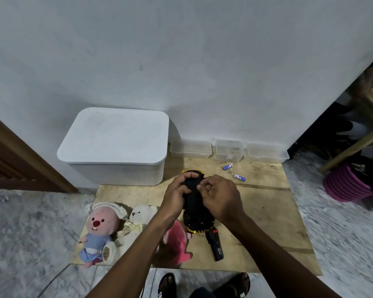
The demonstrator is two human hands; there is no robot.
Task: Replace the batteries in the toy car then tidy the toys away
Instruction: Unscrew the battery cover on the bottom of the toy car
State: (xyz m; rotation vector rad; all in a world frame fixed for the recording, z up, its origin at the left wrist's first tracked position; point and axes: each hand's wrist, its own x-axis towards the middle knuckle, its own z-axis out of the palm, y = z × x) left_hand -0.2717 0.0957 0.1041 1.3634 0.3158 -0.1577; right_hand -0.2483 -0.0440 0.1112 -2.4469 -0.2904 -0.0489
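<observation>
One large white bin [114,145], lid on, stands just beyond the left hand [177,194]. Three soft toys lie nearer than the hands and to their left: a pink-faced plush [99,224], a white bear [138,218] and a pink plush [177,239] partly under the left forearm. The car [195,203], black belly up, is held between both hands over the board [267,211]. The left hand wraps its far end. The right hand [222,196] curls its fingers onto the underside, pinching at something too small to make out, probably the battery cover. The car looks like light, stiff plastic with a smooth shell, so it is best clamped by its sides while a thumb works the cover; the wheels would likely roll under a grip. A black remote [214,244] lies just below the right wrist. Two batteries [228,166] lie loose beyond the right hand, small, round and apt to roll.
</observation>
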